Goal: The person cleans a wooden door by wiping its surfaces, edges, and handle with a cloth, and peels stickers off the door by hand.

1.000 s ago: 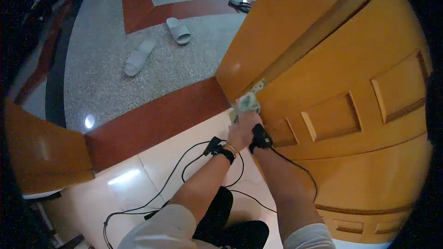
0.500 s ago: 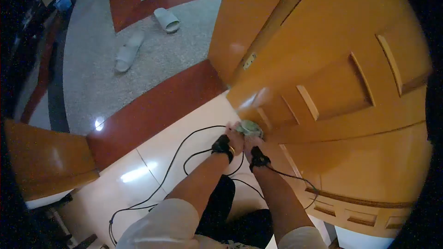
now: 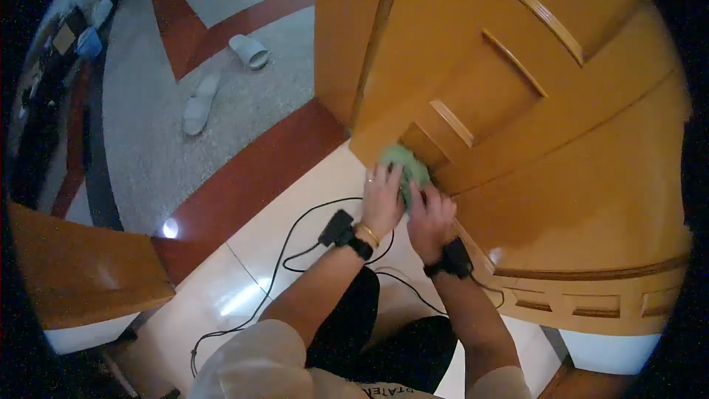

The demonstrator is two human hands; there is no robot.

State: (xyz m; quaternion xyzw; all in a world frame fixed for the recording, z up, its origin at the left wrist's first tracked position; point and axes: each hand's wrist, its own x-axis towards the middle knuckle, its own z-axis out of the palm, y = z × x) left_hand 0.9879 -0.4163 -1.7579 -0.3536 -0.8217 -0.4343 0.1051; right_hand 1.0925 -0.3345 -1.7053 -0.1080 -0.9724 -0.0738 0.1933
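Door (image 3: pixel 613 155) looks orange-brown to me, browner grooves. At door's foot, cloth (image 3: pixel 401 157): soft green. Beside door, threshold (image 3: pixel 247 174): plain brick red. Farther from door, floor (image 3: pixel 140 140): speckled grey, red bands (image 3: pixel 173 37); slippers (image 3: pixel 198 112): off-white. Near door, tiles (image 3: pixel 325 177): cream; cables (image 3: pixel 214 334): black; bangle (image 3: pixel 368 234): gold; trousers (image 3: pixel 413 351): black; shirt (image 3: pixel 244 369): cream, dark lettering (image 3: pixel 393 390).

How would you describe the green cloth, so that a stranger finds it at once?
Start from the orange-brown wooden door on the right. At its lower left, near the pale tiled floor, find the left hand and right hand, close together. Both touch the crumpled cloth, whose green colour differs from the door and floor.
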